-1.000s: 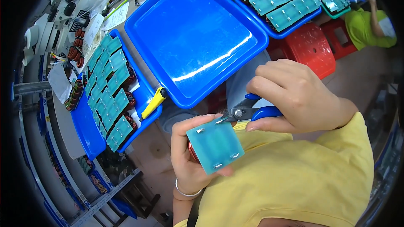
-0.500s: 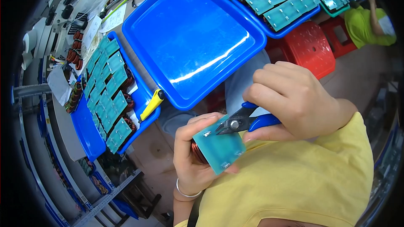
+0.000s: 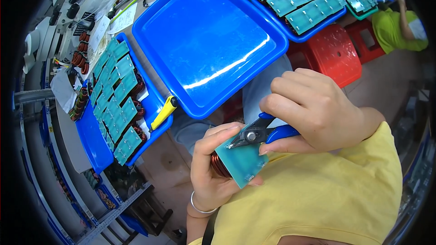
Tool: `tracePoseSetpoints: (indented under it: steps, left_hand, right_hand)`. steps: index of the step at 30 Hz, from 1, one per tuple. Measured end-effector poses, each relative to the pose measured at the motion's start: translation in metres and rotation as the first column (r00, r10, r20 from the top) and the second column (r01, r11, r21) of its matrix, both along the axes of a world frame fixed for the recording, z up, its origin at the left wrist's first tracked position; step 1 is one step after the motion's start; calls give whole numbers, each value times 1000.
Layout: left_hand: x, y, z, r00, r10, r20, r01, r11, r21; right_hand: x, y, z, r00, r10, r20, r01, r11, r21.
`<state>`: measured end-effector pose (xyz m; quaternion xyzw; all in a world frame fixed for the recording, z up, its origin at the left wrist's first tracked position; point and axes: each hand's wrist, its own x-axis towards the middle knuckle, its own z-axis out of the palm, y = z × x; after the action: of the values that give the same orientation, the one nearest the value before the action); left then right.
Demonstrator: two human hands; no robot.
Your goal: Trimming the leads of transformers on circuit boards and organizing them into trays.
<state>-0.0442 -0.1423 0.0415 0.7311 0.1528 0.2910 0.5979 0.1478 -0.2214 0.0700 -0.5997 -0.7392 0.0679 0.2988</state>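
Observation:
My left hand (image 3: 210, 165) is closed around a green circuit board (image 3: 241, 161) that carries a copper-wound coil (image 3: 220, 165) on its underside. The board is tilted, its soldered face turned up. In my right hand (image 3: 313, 109) are blue-handled wire cutters (image 3: 252, 135), the fingers wrapped round the grips. Their dark jaws reach the solder joint near the board's upper left corner. Whether the jaw tips are closed on a lead is too small to tell.
A blue tray (image 3: 147, 36) lies ahead. To the left, another blue tray (image 3: 97, 154) holds several boards with coils, a yellow utility knife (image 3: 164, 113) at its edge. More boards fill a tray (image 3: 313, 16) at far right, beside a red stool (image 3: 336, 54). A person (image 3: 399, 29) sits beyond.
The cutters' jaws have shifted left and slightly down, onto the solder joint at the board's corner. My left hand has moved slightly right and turned the board a little.

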Motion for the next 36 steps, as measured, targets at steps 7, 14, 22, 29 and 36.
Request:
tracePoseSetpoints:
  steps: [7, 14, 22, 29, 36]
  left_hand:
    - [3, 2, 1, 1000, -5, 5, 4, 997, 72]
    - [4, 0, 11, 993, 30, -112, -14, 990, 143]
    - [9, -4, 3, 973, 43, -228, -22, 995, 96]
    - [19, 0, 1, 959, -7, -284, 43, 992, 121]
    - [12, 8, -12, 963, -59, -262, 26, 992, -127]
  right_hand:
    - [3, 1, 0, 1000, 7, 13, -7, 1000, 13]
    - [7, 0, -14, 999, 41, -7, -41, 998, 39]
    - [9, -5, -51, 996, 33, -78, -19, 984, 176]
    - [10, -11, -72, 989, -20, -149, 42, 988, 146]
    - [6, -8, -56, 899, 52, -434, -32, 998, 55]
